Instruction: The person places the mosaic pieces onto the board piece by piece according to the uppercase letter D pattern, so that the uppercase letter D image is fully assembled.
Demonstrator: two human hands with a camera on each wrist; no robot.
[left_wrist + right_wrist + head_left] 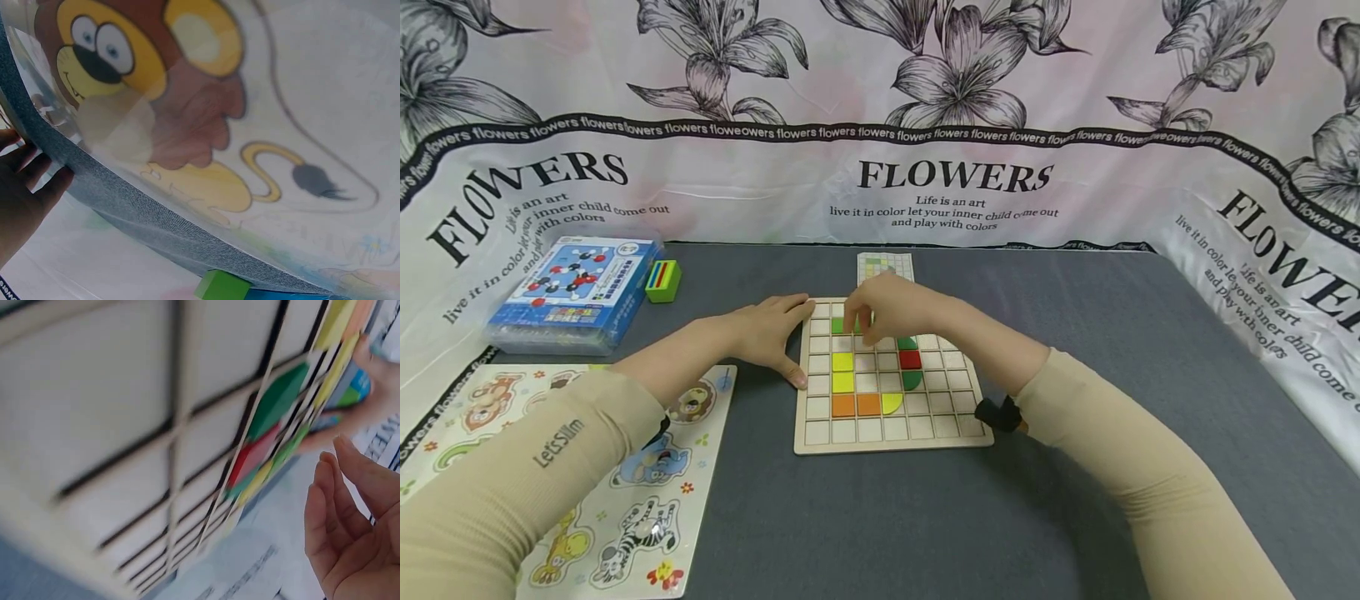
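A wooden grid board (967, 429) lies on the grey table, with coloured tiles in some of its cells. My left hand (767, 333) rests at its left edge, fingers straight and spread, thumb low on the rim. Over the upper-left cells hovers my right hand (891, 307), fingers loosely bent; in the right wrist view nothing shows between thumb and fingertips. Near it are a green tile (838, 326) and a yellow tile (842, 362). Orange tiles (856, 405) run to a rounded yellow tile (891, 403). A red tile (910, 360) sits between dark green rounded tiles (912, 380).
A small printed grid card (885, 260) lies behind the board, partly hidden by my right hand. At the left are a blue boxed set (576, 292) and a green block with coloured stripes (662, 283). An animal picture board (707, 450) lies under my left forearm.
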